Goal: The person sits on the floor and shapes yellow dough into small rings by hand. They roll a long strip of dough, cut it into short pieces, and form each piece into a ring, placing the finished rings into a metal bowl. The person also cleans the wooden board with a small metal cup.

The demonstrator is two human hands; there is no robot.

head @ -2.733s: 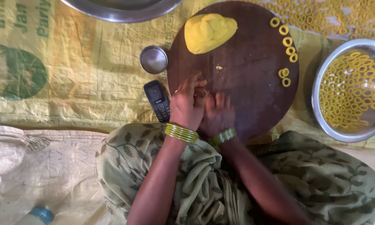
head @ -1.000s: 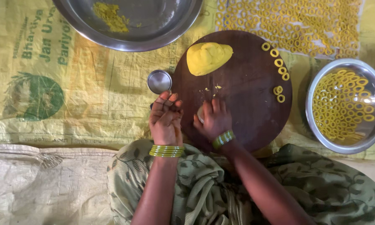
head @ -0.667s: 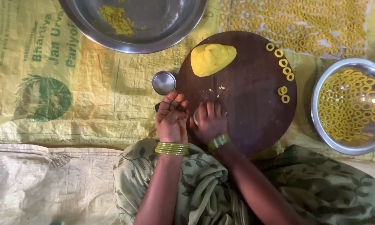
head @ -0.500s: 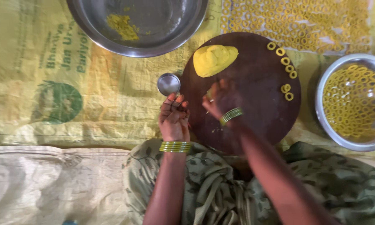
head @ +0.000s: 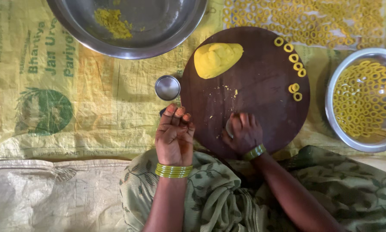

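My left hand [head: 174, 135] hovers at the near left edge of a round dark wooden board [head: 261, 107], palm up, fingers curled in with nothing visible in them. My right hand [head: 243, 134] lies palm down on the board's near part, fingers bent over a small pale thing [head: 228, 127] of which only an edge shows. A lump of yellow dough [head: 216, 58] sits at the board's far side. Several small yellow dough rings [head: 294, 58] lie along its right side. A small steel cup [head: 167, 87] stands just left of the board, beyond my left hand.
A large steel bowl [head: 158, 30] with yellow crumbs is at the far left. A steel bowl [head: 334, 124] full of rings stands to the right. Many rings [head: 322, 21] are spread on the yellow printed sack [head: 51, 86]. My green-patterned lap is in the foreground.
My right hand has pulled back from the board's middle to its near part and now lies palm down. My left hand has stayed at the board's left edge, fingers curled.
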